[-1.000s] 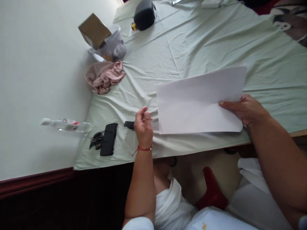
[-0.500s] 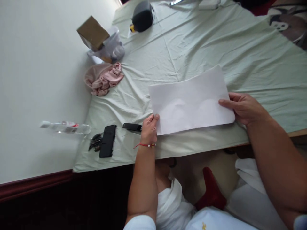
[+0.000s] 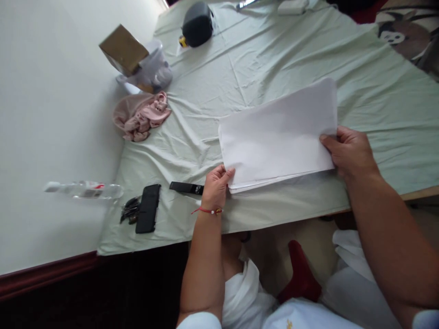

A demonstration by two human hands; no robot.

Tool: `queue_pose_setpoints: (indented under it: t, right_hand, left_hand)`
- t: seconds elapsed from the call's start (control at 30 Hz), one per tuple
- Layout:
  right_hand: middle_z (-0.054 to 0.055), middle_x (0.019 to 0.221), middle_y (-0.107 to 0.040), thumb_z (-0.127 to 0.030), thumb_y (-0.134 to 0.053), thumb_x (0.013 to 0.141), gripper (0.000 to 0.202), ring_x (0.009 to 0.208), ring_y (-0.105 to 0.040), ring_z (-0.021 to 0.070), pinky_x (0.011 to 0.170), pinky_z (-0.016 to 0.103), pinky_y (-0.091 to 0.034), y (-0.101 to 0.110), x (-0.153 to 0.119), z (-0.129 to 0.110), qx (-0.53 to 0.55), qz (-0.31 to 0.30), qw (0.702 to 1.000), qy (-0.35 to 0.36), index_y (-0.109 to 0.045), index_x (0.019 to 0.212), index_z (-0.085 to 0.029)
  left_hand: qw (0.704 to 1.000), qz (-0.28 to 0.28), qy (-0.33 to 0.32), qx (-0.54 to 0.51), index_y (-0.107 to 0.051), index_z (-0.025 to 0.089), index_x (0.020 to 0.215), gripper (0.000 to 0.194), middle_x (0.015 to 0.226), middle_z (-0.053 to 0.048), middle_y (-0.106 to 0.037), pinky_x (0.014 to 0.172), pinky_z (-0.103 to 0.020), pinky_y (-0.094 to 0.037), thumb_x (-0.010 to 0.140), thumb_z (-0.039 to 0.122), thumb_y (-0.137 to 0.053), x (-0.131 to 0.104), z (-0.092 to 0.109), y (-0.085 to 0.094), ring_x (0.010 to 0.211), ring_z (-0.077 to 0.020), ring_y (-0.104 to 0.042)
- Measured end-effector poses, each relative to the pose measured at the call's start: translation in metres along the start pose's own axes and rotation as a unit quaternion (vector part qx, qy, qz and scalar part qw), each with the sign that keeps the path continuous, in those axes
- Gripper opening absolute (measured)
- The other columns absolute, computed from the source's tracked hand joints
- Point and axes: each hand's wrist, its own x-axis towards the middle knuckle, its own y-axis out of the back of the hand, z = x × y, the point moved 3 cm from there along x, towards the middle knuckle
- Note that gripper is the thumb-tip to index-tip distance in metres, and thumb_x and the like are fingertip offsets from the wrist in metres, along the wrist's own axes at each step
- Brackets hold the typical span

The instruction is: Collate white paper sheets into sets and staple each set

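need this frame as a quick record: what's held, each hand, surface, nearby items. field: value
held: white sheets, several edges showing at the near side
left hand: grips near-left corner, thumb on top
right hand: grips right edge, thumb on top
left wrist: red cord
surface: wrinkled pale green cloth
just left of left hand: slim black object
farther left: flat black object, clear bottle
beyond those: pink fabric, cardboard box
far end: rounded black case

On my feed the paper looks smooth and matt, bottle shiny clear plastic, box dull cardboard, cover wrinkly cloth.
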Motion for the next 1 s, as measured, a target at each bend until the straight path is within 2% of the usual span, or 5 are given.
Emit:
queue_pose_setpoints:
  t: [0.17,0.47,0.6,0.77,1.0]
  right_hand:
    - [-0.001,0.074,-0.072,-0.020,-0.075,0.071,0.012,0.064,-0.059,0.0097,0.058,0.020,-0.045,-0.002,0.000,0.000,0.027,-0.005,1.000,-0.005,-0.079,0.082,-0.018]
    - [-0.003,0.064,-0.063,-0.010,-0.069,0.068,0.007,0.055,-0.051,0.0079,0.055,0.021,-0.046,-0.002,0.006,-0.007,0.061,0.072,0.995,-0.025,-0.068,0.068,-0.018]
    - [-0.004,0.063,-0.061,-0.011,-0.074,0.071,0.013,0.054,-0.049,0.0074,0.054,0.020,-0.046,-0.003,0.005,-0.009,0.053,0.072,0.995,-0.041,-0.064,0.066,-0.018]
    - [-0.005,0.056,-0.054,-0.018,-0.081,0.069,0.029,0.052,-0.046,0.0086,0.049,0.021,-0.044,0.002,0.007,-0.013,0.038,0.097,0.993,-0.049,-0.054,0.058,-0.021]
    - [-0.003,0.065,-0.065,-0.019,-0.078,0.068,0.009,0.057,-0.055,0.0115,0.055,0.024,-0.050,0.003,0.010,-0.005,0.064,0.077,0.994,-0.039,-0.070,0.071,-0.021]
  left_hand:
    - [0.999,0.050,0.011,-0.019,-0.065,0.018,0.070,0.058,0.059,0.002,-0.062,0.061,-0.027,-0.053,0.053,0.064,-0.097,0.000,0.000,-0.002,0.066,-0.0177,-0.066]
    - [0.999,0.028,0.007,0.035,-0.052,0.019,0.062,0.063,0.055,0.010,-0.042,0.041,-0.018,-0.023,0.053,0.059,-0.099,-0.002,0.006,-0.008,0.046,-0.0036,-0.031]
    - [0.999,0.048,-0.007,0.022,-0.058,0.019,0.066,0.063,0.054,0.008,-0.045,0.040,-0.020,-0.024,0.056,0.070,-0.093,0.002,0.005,-0.007,0.045,-0.0050,-0.034]
    - [0.999,0.007,-0.018,0.028,-0.056,0.019,0.068,0.058,0.060,0.006,-0.052,0.043,-0.017,-0.032,0.052,0.052,-0.101,-0.001,0.009,-0.012,0.050,-0.0055,-0.047]
    - [0.998,0.034,-0.029,0.044,-0.049,0.020,0.062,0.063,0.056,0.008,-0.040,0.037,-0.017,-0.021,0.061,0.064,-0.093,0.002,0.004,-0.013,0.044,-0.0031,-0.031]
